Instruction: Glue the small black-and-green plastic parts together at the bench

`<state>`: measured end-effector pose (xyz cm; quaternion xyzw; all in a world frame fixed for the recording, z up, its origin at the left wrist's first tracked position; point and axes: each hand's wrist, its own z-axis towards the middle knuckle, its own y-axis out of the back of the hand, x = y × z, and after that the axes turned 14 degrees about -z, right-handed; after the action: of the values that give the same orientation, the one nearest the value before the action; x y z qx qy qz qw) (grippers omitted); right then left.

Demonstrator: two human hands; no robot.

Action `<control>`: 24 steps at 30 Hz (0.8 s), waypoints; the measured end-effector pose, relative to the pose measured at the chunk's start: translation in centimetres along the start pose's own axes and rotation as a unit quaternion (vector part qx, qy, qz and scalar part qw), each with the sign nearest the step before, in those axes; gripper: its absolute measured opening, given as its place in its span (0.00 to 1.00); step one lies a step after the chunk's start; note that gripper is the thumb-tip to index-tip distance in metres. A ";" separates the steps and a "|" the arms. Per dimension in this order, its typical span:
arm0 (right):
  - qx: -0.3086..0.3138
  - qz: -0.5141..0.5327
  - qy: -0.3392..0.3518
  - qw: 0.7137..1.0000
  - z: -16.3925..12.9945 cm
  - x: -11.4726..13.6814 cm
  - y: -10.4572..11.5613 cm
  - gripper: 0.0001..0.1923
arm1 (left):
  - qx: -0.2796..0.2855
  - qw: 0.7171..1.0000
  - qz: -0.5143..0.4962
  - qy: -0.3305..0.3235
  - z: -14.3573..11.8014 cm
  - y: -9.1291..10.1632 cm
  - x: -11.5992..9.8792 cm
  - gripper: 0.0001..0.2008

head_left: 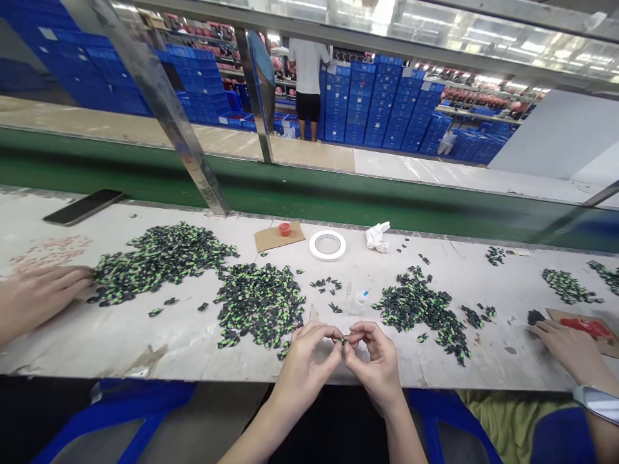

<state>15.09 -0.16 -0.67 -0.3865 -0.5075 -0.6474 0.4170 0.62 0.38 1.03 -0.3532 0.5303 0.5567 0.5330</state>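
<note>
**Pinching a tiny part at the near table edge**

Meeting over the near edge of the worn white worktable (pixel 145 335), the left hand (pixel 304 361) and right hand (pixel 374 361) both pinch one small black-and-green plastic part (pixel 343 340) between thumb and fingertips, held just above the tabletop. A co-worker's hand (pixel 568 348) rests at the near right beside a red tool on a cardboard sheet (pixel 587 328); another person's hand (pixel 41 293) lies flat at the left, touching the edge of the large left heap of black-and-green parts (pixel 159 261). Just beyond the working hands, a middle heap of the same parts (pixel 258 303) lies to the left and a right heap (pixel 423 309) to the right, with a small clear glue bottle (pixel 358 300) between them. Farther back sit a white tape roll (pixel 327 245), a small red cap on a brown cardboard piece (pixel 284 229) and a crumpled white tissue (pixel 377 237). A black phone (pixel 84 206) lies far left. Beyond runs a green conveyor belt (pixel 338 200), then stacked blue crates (pixel 382 103).
</note>
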 end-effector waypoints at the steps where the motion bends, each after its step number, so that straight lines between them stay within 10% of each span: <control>1: 0.002 -0.010 0.004 1.000 0.0 -0.1 0.2 0.10 | 0.004 1.000 -0.004 0.004 -0.1 -0.3 0.3 0.05; 5: -0.021 -0.082 0.032 0.996 0.5 -1.3 2.1 0.07 | 0.012 0.999 0.036 -0.004 0.3 -0.1 1.8 0.10; 12: -0.233 -0.245 0.013 0.941 2.7 -3.8 5.7 0.14 | -0.067 0.962 0.262 -0.029 3.8 3.9 5.0 0.09; 18: -0.162 -0.290 0.043 0.942 3.9 -6.1 3.3 0.29 | 0.036 0.933 0.347 -0.090 5.7 4.5 6.1 0.26; 24: -0.130 -0.285 0.054 0.948 4.7 -7.4 1.7 0.25 | 0.050 0.931 0.352 -0.079 6.8 4.3 6.4 0.15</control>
<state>19.69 5.32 -6.01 -0.2412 -0.4842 -0.8198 0.1880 -3.50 8.92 -2.87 -0.0716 0.6038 0.7076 0.3599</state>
